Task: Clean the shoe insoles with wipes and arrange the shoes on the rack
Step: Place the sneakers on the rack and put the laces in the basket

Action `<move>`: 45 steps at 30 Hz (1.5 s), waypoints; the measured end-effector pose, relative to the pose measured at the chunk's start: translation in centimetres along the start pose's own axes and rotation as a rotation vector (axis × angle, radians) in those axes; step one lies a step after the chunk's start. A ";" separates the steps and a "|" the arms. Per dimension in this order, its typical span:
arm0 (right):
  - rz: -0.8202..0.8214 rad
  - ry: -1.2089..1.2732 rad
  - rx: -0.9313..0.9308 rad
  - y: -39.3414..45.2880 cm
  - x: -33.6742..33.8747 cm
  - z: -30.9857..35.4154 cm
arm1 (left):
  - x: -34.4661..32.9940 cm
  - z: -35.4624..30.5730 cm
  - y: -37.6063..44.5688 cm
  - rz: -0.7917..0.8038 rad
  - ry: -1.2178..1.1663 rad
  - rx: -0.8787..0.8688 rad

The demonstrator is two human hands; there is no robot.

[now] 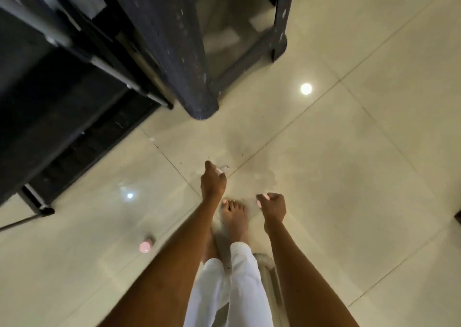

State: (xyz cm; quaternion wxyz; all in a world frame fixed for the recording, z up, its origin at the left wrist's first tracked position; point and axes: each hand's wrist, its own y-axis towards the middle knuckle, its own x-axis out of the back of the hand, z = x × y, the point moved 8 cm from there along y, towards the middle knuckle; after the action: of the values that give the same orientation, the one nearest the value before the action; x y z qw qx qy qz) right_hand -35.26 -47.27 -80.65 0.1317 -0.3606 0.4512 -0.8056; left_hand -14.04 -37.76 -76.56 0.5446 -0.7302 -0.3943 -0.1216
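The person is standing barefoot on the tiled floor (349,152), reaching both arms forward and down. The left hand (213,181) is pinching a small white scrap, perhaps a wipe (220,170), while the right hand (274,205) is hanging loosely curled and holding nothing. The dark rack (74,107) is standing at the floor's far left edge, and a pink bottle (146,245) is sitting on the floor nearer the left arm.

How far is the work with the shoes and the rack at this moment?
Nothing shows as done: no shoes, insoles or wipes are in view, and the dark metal shoe rack shows no shoes on its visible part. In hand: the left hand pinches something small and white that is too blurred to identify; the right hand hangs loosely curled and holds nothing. All cleaning and arranging seems left, though the view is limited.
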 end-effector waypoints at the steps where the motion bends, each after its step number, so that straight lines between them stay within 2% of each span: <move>1: 0.003 0.029 0.031 -2.0 0.9 3.0 | 1.4 -1.5 -1.3 -0.007 -0.047 -0.008; 5: 0.109 -0.009 0.180 -8.7 2.5 13.2 | 6.7 -7.6 -5.6 -0.037 -0.234 -0.068; 7: 0.120 0.051 0.203 -11.7 3.8 17.8 | 9.2 -10.4 -7.3 -0.017 -0.318 -0.069; 10: 0.146 0.165 0.168 -13.6 5.1 21.5 | 12.2 -12.9 -8.4 0.014 -0.495 -0.021; 14: 0.142 0.149 0.195 -15.6 6.3 24.8 | 15.5 -15.5 -9.6 0.045 -0.700 -0.018; 18: 0.223 0.170 0.219 -18.8 6.3 27.6 | 17.0 -17.4 -10.5 0.109 -0.842 0.032; 21: 0.319 0.185 0.242 -22.7 6.1 30.5 | 18.5 -19.2 -12.7 0.195 -0.982 0.147; 24: 0.345 0.192 0.262 -26.0 6.5 34.0 | 20.8 -22.6 -15.7 0.305 -1.116 0.234; 27: 0.342 0.130 0.340 -29.8 7.1 39.0 | 24.4 -27.1 -17.9 0.374 -1.152 0.203; 32: 0.291 0.066 0.532 -34.9 9.1 48.6 | 31.7 -34.2 -18.6 0.248 -1.024 0.020; 38: 0.088 -0.113 0.855 -37.3 10.2 60.8 | 36.7 -41.1 -13.7 0.008 -0.949 0.000; 41: 0.151 -0.242 0.903 -34.4 7.8 65.1 | 37.2 -44.0 -9.8 -0.081 -0.940 0.001; 45: 0.225 -0.605 1.055 -31.1 3.9 67.5 | 37.7 -44.7 -5.3 -0.226 -0.838 0.074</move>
State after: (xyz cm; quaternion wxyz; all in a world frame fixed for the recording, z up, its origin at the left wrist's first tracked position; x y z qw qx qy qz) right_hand 12.80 -74.67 -30.82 0.4986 -0.4095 -0.0303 -0.7634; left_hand 18.32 -60.33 -33.09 0.3462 -0.6487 -0.6630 0.1406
